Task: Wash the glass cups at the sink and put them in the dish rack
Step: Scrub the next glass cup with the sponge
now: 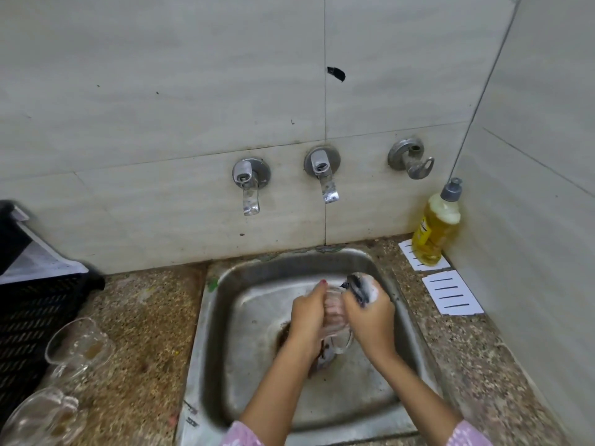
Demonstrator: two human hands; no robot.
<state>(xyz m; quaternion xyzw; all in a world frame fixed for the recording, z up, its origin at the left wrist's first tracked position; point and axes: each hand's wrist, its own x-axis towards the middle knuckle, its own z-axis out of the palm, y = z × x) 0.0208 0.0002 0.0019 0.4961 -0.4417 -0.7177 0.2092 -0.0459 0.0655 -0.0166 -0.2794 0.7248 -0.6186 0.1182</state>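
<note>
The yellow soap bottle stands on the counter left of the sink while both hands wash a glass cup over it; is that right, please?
Not quite: the head view shows the yellow soap bottle on the counter right of the sink. The left hand grips the glass cup and the right hand a sponge, over it.

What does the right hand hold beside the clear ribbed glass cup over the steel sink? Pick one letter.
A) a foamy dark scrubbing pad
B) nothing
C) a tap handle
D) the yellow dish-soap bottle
A: the right hand grips a foamy dark scrubbing pad next to the clear ribbed glass cup that the left hand holds.
</note>
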